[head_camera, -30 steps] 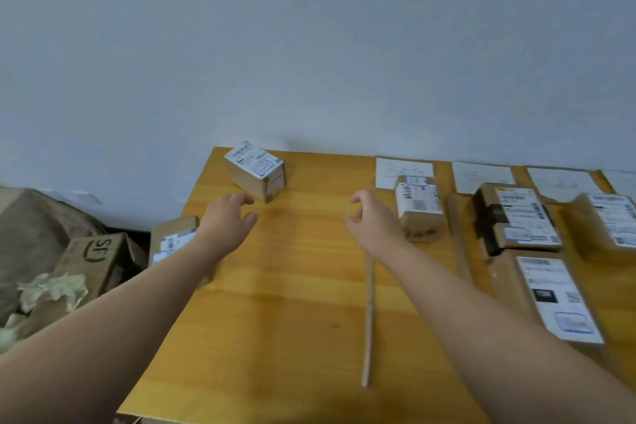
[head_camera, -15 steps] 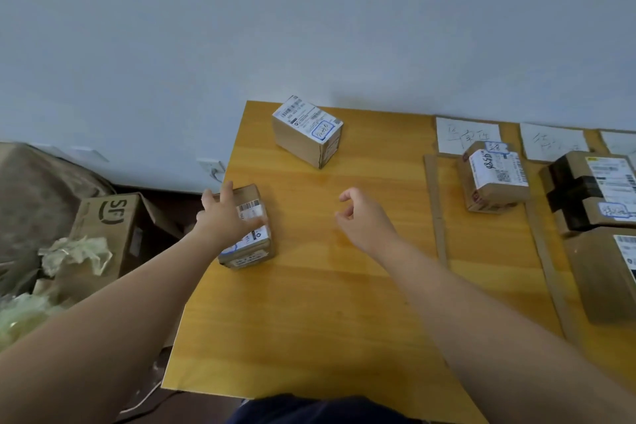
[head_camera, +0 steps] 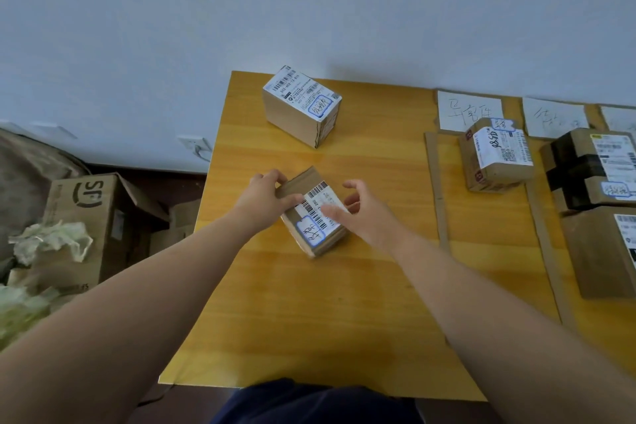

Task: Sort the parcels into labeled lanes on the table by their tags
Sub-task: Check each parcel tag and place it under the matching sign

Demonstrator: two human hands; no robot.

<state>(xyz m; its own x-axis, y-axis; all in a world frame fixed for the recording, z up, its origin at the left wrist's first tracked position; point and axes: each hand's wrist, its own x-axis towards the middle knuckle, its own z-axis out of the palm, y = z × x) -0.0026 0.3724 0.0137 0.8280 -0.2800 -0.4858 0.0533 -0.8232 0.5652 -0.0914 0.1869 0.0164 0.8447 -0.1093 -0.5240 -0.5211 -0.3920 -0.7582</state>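
Parcel [head_camera: 309, 234] moved inward, left hand [head_camera: 263, 198] gripping it; right hand [head_camera: 361, 213], fingers [head_camera: 333, 213] spread, partly hides its label [head_camera: 318, 196].

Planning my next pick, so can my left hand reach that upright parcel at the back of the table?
Probably yes. Only bare table lies between the left hand and the upright parcel, but that hand now holds the small parcel, so it would need to let go first.

Bare table [head_camera: 309, 313] lies open between near edge and small parcel [head_camera: 315, 217]. Gap from it to labelled box [head_camera: 299, 107] behind. Rightward, cardboard strip [head_camera: 435, 182] crosses the path; first lane [head_camera: 488, 224] holds taped parcel [head_camera: 495, 162].
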